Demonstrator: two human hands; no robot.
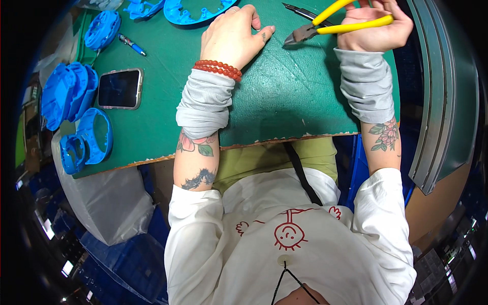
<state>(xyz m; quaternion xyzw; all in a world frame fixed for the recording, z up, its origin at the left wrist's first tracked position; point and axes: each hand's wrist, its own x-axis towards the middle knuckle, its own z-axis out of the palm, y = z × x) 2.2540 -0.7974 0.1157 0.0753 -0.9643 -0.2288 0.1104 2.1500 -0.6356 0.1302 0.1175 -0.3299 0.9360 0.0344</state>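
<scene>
My right hand [376, 30] is closed around the yellow-handled diagonal cutters [353, 25], its palm turned partly upward. Their dark metal jaws [301, 34] point left, just above the green mat [284, 91]. My left hand [229, 38] lies back upward on the mat, against the near right side of a large blue plastic ring [178, 15]. Its thumb stretches toward the cutters' jaws, apart from the fingers, which bend downward and are partly hidden. Behind the cutters, partly covered by them, lies a black utility knife [300, 11].
On the left lie a phone [120, 89], a pen [132, 44], stacked blue plastic parts [66, 94], blue rings [95, 134] and a round blue part [102, 30]. A metal rail [432, 91] runs along the right. Below the table's left edge hangs a translucent plastic bag [109, 203].
</scene>
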